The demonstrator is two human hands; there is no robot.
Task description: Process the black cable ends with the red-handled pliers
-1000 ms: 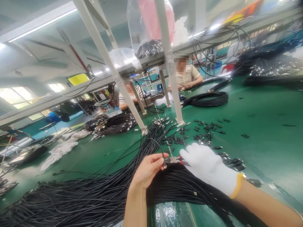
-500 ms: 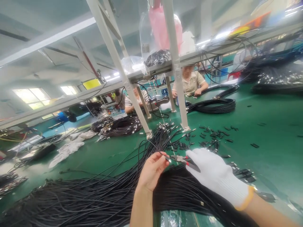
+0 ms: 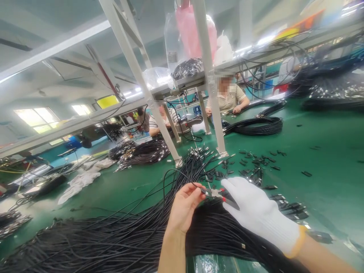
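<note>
Bare, my left hand (image 3: 184, 204) pinches the end of a black cable (image 3: 167, 175) between thumb and fingers. My right hand (image 3: 253, 210), in a white knit glove with a yellow cuff, is closed around red-and-black-handled pliers (image 3: 216, 193). The jaws of the pliers meet the cable end at my left fingertips; whether they are clamped on it is too small to tell. Beneath both hands lies a thick bundle of black cables (image 3: 113, 239). Small black connector pieces (image 3: 257, 161) are scattered beyond my right hand.
White metal posts (image 3: 214, 110) rise from the green table (image 3: 321, 136) and carry a shelf with plastic bags. Coiled black cables (image 3: 256, 127) lie farther back. Two co-workers in striped shirts (image 3: 227, 101) sit across the table. A white cloth (image 3: 81, 180) is at the left.
The pliers have come closer to my left fingertips, and their jaws now overlap the cable end. My left hand has shifted slightly right. The cable's loop above it bows out more.
</note>
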